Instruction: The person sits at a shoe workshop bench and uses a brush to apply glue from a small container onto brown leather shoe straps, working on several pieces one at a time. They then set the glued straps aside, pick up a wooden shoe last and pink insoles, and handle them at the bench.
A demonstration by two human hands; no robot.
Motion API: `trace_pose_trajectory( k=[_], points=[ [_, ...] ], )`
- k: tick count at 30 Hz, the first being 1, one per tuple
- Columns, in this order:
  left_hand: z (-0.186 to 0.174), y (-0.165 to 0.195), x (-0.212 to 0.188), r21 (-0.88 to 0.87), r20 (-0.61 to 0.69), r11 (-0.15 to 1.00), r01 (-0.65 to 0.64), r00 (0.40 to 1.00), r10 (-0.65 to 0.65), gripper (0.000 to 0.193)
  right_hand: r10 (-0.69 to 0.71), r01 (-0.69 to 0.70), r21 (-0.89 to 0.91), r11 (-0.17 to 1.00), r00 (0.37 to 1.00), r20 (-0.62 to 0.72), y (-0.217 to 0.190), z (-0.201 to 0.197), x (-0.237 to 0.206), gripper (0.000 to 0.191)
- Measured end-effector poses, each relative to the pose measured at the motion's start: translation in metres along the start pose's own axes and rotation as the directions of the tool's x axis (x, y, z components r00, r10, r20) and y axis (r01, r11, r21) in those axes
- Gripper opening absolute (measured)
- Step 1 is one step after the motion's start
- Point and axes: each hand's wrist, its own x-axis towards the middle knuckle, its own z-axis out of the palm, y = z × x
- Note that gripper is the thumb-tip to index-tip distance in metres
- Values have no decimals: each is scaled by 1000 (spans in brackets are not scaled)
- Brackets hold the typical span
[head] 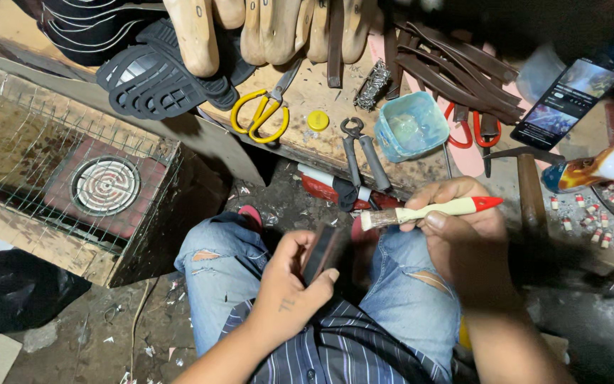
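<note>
Two hands grasp things: left hand [289, 281] a flat dark strip [321, 250], right hand [463, 227] a cream-handled, red-tipped bristle brush [428, 210].

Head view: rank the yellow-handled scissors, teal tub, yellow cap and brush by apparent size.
1. Brush, though it is nearest the camera.
2. Yellow-handled scissors and teal tub: too alike to rank.
3. Yellow cap, clearly smallest.

Left hand [289, 284] closed around a small dark strap piece [321, 250] over denim knees; right hand [463, 231] gripping a cream-handled, red-tipped brush [428, 211], bristles just beside the piece. On the cluttered surface [321, 96] beyond: yellow-handled scissors [263, 112], pincers [364, 153], teal tub [411, 126], dark leather straps [456, 67], phone [566, 103], black soles [154, 75].
</note>
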Motion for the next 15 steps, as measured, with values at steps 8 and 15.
trace_pose_trajectory(
  k=[8,15],
  points=[
    [-14,2,6,122,182,979,165,966,-186,48,86,-87,-9,996,995,-54,15,-5,-9,29],
    [-14,29,12,-140,314,859,492,845,-432,56,90,-99,-154,983,994,-66,17,-1,-5,32]
  ],
)
